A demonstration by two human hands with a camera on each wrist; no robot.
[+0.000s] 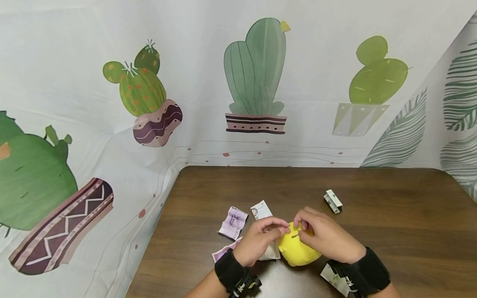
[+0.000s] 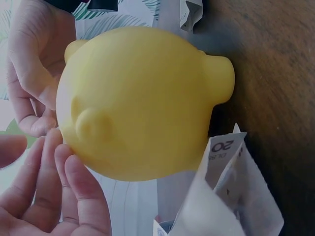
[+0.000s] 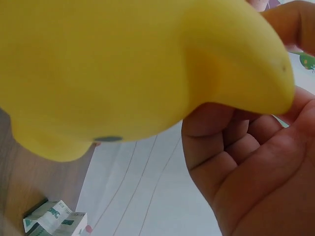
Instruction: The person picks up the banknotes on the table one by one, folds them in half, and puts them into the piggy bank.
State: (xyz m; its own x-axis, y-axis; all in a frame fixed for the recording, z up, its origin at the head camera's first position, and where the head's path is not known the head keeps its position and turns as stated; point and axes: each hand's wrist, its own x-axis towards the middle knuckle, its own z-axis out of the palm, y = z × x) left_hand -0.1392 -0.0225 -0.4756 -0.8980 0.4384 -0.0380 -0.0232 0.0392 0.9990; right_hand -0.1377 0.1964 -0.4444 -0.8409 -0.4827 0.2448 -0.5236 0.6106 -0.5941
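A yellow piggy bank (image 1: 297,251) stands on the brown table (image 1: 391,215) between my two hands. My left hand (image 1: 281,229) lies against its left side. In the left wrist view its lightly bent fingers (image 2: 74,189) touch the bank (image 2: 142,103), and the thumb stays apart. My right hand (image 1: 302,227) curls over the top by the dark slot. The right wrist view shows its fingers (image 3: 221,142) curled under a bump of the bank (image 3: 98,64). Whether anything is in the slot is too small to tell.
Folded banknotes lie around: a purple one (image 1: 233,222), a white one (image 1: 261,210), one further right (image 1: 333,201), one beneath my left hand (image 1: 222,251) and one by my right wrist (image 1: 333,278). A cactus-print cloth (image 1: 238,82) hangs behind and left of the table.
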